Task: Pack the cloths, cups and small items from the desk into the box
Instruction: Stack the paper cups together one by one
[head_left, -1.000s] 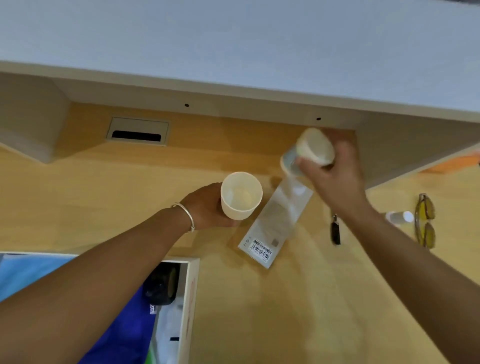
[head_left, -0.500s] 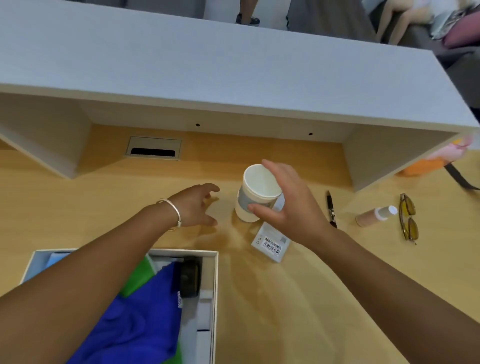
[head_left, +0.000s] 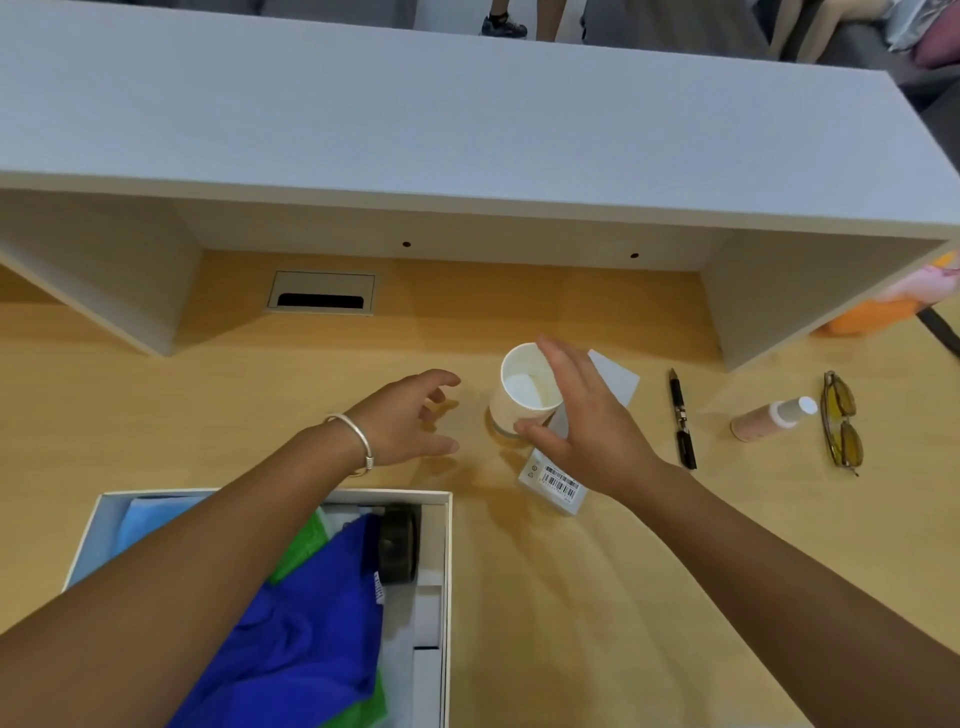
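Note:
A white paper cup (head_left: 524, 395), nested in another, stands upright on the wooden desk. My right hand (head_left: 587, 426) is beside it on the right, fingers straightened and spread, thumb at the cup's base. My left hand (head_left: 410, 415), wearing a silver bangle, hovers just left of the cup with its fingers apart and nothing in it. The white box (head_left: 447, 571) sits at the lower left. It holds a blue cloth (head_left: 301, 639), a green cloth (head_left: 306, 545), a light blue cloth (head_left: 150, 519) and a dark round item (head_left: 397, 545).
A flat white package with a barcode (head_left: 556, 483) lies partly under my right hand. To the right lie a black pen (head_left: 681, 421), a small pink bottle (head_left: 769, 418) and yellow glasses (head_left: 841, 421). A grey shelf (head_left: 467, 130) overhangs the back of the desk.
A second ago each hand held a cup. The cups are now nested and standing on the desk, my left hand has let go, and my right hand's fingers have loosened.

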